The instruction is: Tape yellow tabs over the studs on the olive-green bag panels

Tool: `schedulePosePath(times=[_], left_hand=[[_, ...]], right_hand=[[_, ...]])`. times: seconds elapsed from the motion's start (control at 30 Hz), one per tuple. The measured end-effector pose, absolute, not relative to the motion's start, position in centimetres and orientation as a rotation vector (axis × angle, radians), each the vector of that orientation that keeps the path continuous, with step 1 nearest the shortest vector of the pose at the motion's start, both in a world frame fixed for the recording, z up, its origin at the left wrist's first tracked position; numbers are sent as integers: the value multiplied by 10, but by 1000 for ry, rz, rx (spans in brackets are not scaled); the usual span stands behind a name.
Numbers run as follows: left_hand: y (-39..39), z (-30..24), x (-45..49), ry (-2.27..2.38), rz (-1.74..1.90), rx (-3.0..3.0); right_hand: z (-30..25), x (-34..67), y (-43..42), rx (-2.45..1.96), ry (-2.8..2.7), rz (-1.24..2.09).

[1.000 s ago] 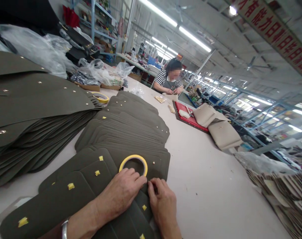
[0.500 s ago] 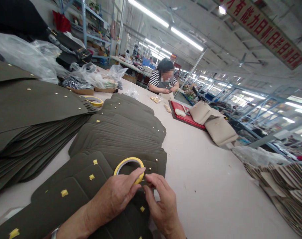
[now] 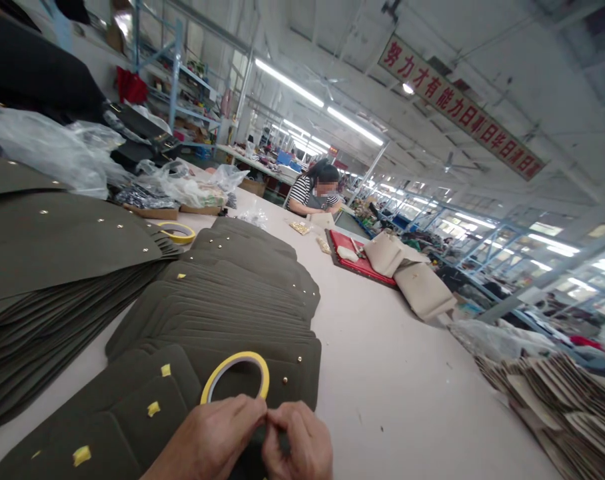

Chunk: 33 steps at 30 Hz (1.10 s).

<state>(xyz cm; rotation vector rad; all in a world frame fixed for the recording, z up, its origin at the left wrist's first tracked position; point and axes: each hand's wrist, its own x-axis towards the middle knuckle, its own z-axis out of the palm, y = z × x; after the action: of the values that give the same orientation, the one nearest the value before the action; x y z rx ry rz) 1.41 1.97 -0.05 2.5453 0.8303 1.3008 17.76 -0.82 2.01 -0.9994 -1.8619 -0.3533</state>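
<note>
Head view: I read this as tape-tearing. Left hand [image 3: 222, 430] looks closed on a yellow ring-shaped tape roll [image 3: 238, 357], just beyond its knuckles; right hand [image 3: 300, 440] is pinched against its fingertips, contents hidden. Next move calls for a clean tear, I'd judge. Dark olive sheet panels [image 3: 217, 313] spread beneath and beyond both hands. Red-lettered banner [image 3: 460, 110], far beyond right hand: "努力才有能力…". No brand legible.

The left hand [image 3: 220, 430] and right hand [image 3: 302, 440], slightly apart half a second ago, now meet, fingers touching beside the yellow tape roll [image 3: 239, 357].
</note>
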Motion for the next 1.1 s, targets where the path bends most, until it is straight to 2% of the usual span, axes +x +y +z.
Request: schedulePosePath(times=[0.1,0.27,0.33,0.47,0.57,0.87,0.97,1.1], left_hand=[[18,6,14,799,1214,2540],[9,15,16,724,1232,2496],[8,12,17,783,1147,2519],[11,6,20,1042,795,2681],[14,6,22,1092,658,2753],[13,9,22,1101,642,2737],[13,7,22,1086,636,2733],[13,4,23,1106,598,2738]], right_hand=[[19,173,-14,-1175,-1761,-93],[24,181,-15,-1475,-1203,820],[25,191,-9,-1479,-1067,939],[22,209,-1,-1537,-1100,877],[18,210,1,-1593,-1253,784],[16,199,11,-1656,-1698,226],[14,198,13,-1691,-1702,189],[12,205,8,-1762,-1550,328]])
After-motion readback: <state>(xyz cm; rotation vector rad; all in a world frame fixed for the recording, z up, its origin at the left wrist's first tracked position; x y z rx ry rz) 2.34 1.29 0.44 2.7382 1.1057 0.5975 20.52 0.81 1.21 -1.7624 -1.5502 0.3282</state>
